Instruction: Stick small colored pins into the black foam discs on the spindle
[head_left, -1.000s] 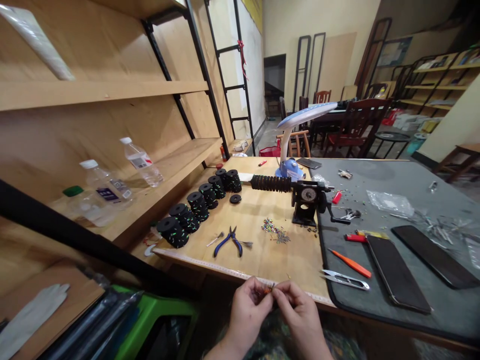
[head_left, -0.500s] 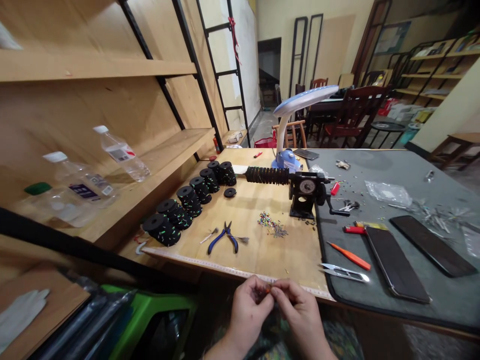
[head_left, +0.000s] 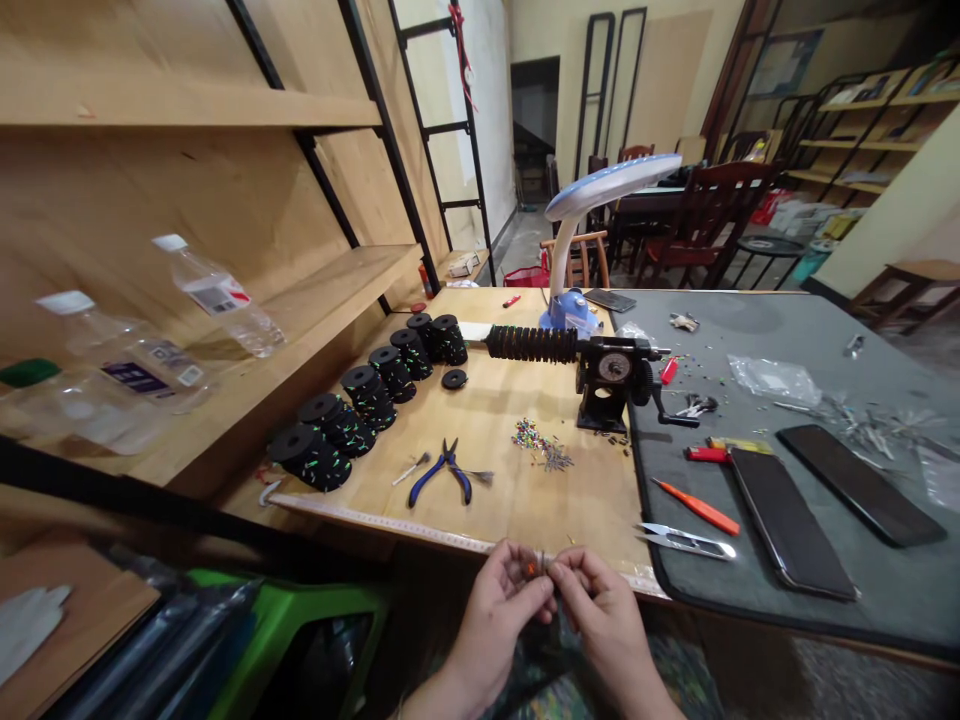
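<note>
Orange piece (head_left: 531,567) in left fingers (head_left: 531,600); capped bottles (head_left: 225,297), contents unclear.

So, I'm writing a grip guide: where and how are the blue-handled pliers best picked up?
Probably by both handles of the pliers, coming from the near edge of the table: the handles spread toward that edge, while the jaws point away.

Left hand (head_left: 499,612) and right hand (head_left: 596,605) pinch an orange bit (head_left: 532,567) by the table (head_left: 491,515) edge; pliers (head_left: 449,459) and beads (head_left: 529,434) lie beyond, spools (head_left: 365,397) stand left, a lamp (head_left: 564,248) behind
</note>
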